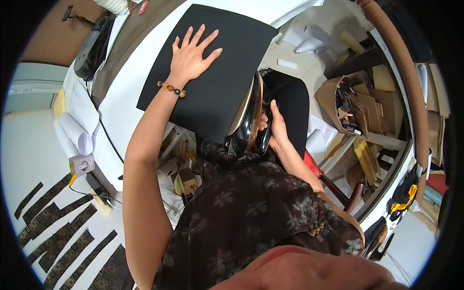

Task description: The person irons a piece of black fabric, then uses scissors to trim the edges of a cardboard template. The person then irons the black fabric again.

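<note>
While the left hand (192,54) lies flat, fingers spread, on the black sheet (212,72) (overhanging the table's (121,106) near edge) — the right hand (274,126) grips a glossy black tool (249,118) at its right edge.

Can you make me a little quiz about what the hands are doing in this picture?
1. True or false: the left hand lies flat with fingers spread on the black sheet.
2. What does the right hand hold? A) a red pen B) the glossy black tool C) a paper cup
3. Fill in: the left wrist wears a ___ bracelet.

Key: 1 true. 2 B. 3 beaded.
</note>
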The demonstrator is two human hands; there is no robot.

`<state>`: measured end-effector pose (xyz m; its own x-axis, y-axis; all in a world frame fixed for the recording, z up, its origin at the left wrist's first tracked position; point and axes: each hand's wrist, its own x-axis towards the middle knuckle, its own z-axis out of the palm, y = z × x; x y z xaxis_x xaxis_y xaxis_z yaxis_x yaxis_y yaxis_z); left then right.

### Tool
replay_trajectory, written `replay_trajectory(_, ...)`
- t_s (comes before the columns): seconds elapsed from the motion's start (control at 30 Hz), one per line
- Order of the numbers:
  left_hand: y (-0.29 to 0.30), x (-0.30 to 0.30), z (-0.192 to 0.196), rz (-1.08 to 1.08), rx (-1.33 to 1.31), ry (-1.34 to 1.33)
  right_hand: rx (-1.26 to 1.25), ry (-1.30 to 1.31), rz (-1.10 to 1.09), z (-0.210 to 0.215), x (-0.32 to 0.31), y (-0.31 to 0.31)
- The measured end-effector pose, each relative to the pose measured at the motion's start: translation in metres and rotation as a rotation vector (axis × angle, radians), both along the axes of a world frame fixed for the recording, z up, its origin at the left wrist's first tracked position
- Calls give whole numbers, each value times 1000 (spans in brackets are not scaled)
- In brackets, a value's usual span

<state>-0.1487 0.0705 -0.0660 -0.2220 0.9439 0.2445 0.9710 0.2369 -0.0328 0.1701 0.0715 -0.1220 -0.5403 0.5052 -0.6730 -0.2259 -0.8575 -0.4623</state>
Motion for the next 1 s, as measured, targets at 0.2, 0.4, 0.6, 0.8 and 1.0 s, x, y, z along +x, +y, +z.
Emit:
replay_trajectory(0.2, -28, -19, 10, -62, 63, -536, 31, 88, -56, 9, 13, 6)
replay_trajectory(0.4, -170, 72, 86, -290, -254, -302, 330, 116, -232, 44, 66, 70)
replay_trajectory(0.6, -161, 56, 55, -423, 274, 45, 505, 29, -358, 76, 68, 89)
replay_trajectory(0.8, -109, -40, 301, -307, 340, -179, 904, -39, -419, 118, 78, 107)
replay_trajectory(1.0, -11, -121, 363, -173, -289, -791, 1109, -92, -353, 155, 61, 134)
